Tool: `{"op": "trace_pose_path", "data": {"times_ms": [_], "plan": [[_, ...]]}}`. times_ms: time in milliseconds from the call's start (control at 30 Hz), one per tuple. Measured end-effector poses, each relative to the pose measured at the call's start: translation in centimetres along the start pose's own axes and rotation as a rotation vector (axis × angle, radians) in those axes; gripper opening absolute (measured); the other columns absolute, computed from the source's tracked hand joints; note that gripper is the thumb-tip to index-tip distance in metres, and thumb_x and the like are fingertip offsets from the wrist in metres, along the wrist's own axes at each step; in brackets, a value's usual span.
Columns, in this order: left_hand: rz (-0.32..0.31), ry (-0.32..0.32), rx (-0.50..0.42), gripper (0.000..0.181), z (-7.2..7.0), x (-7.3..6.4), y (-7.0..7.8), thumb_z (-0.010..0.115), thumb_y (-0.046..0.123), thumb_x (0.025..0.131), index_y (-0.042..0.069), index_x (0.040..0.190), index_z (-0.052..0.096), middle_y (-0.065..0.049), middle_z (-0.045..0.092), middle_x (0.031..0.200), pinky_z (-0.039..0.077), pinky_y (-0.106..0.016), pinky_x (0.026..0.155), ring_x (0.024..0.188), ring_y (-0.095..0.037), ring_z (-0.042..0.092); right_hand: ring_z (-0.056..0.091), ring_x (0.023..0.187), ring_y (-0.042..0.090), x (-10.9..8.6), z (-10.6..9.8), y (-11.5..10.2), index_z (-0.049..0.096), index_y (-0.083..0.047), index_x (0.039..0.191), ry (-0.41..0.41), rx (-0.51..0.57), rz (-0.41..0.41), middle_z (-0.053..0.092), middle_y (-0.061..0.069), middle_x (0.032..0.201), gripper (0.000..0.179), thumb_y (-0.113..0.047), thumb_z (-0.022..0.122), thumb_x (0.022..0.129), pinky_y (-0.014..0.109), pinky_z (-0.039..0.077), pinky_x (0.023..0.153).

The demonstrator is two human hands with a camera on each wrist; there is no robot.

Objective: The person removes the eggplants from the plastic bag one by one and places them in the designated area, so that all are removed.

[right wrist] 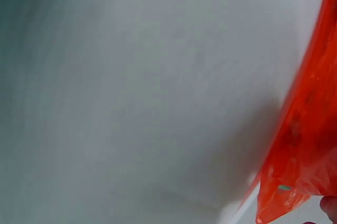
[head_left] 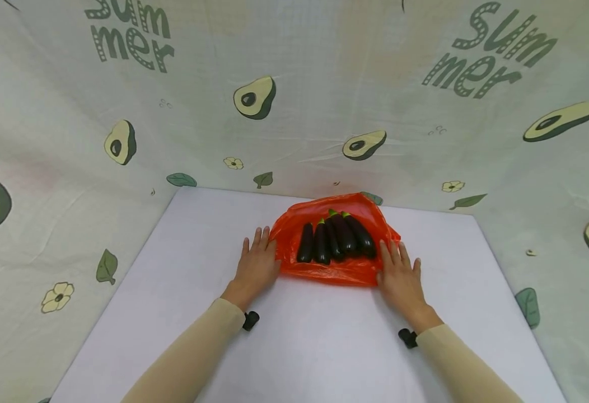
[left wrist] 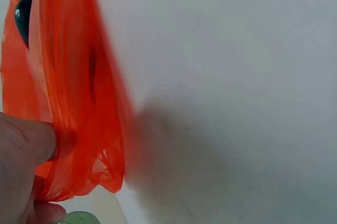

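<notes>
An orange-red plastic bag [head_left: 327, 272] lies spread on the white table, its mouth gaping. Several dark purple eggplants [head_left: 322, 245] with green stems rest side by side in it. My left hand [head_left: 257, 263] is at the bag's left edge, fingers straight and thumb touching the plastic. In the left wrist view the thumb [left wrist: 42, 141] meets the bag's folded rim, and one glossy eggplant [left wrist: 22, 16] shows behind it. On the opposite side, my right hand [head_left: 400, 278] touches the bag's right edge with fingers extended. Only a fingertip [right wrist: 329, 207] shows beside the bag in the right wrist view.
The white tabletop [head_left: 325, 347] stretches toward me and to both sides of the bag. Behind it and along both sides hangs a pale cloth [head_left: 304, 112] printed with avocados, leaves and lettering; the bag's far edge lies close to it.
</notes>
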State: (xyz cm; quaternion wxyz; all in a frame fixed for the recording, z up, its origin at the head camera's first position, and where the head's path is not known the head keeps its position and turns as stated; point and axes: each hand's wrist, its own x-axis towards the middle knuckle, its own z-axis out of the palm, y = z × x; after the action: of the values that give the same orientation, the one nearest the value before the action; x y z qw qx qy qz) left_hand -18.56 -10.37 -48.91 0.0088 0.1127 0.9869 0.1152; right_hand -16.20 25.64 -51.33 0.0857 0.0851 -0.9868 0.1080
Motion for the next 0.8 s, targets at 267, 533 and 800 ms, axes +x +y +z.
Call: {"op": "trace_pose_path", "data": {"times_ms": [267,533,800], "plan": [[0.044,0.004,-0.002,0.061,0.0,-1.2,-0.7,0.06,0.029,0.105,0.019,0.163,0.042,-0.023,0.023,0.173,0.02,-0.068,0.126,0.162,-0.043,0.017,0.023,0.151,0.062,0.5,0.4,-1.3,0.031,-0.003,0.164,-0.023,0.042,0.042,0.031,0.036,0.164,0.071,-0.033,0.059,0.106,0.085,0.021,0.114],[0.053,-0.017,0.045,0.062,-0.1,0.0,-1.4,0.052,0.04,0.11,0.015,0.165,0.037,-0.017,0.019,0.175,0.014,-0.068,0.128,0.164,-0.039,0.01,0.021,0.157,0.052,0.3,0.0,-0.9,0.027,0.002,0.164,-0.042,-0.051,-0.023,0.034,0.031,0.165,0.077,-0.025,0.063,0.102,0.086,0.016,0.114],[0.05,-0.03,0.082,0.07,-0.6,-0.6,-2.1,0.057,0.039,0.108,0.005,0.164,0.034,-0.014,0.015,0.176,0.01,-0.065,0.129,0.164,-0.037,0.006,0.019,0.159,0.05,0.0,-0.9,-0.6,0.025,0.002,0.165,-0.044,-0.084,-0.064,0.028,0.025,0.17,0.077,-0.018,0.061,0.1,0.085,0.017,0.115]]}}
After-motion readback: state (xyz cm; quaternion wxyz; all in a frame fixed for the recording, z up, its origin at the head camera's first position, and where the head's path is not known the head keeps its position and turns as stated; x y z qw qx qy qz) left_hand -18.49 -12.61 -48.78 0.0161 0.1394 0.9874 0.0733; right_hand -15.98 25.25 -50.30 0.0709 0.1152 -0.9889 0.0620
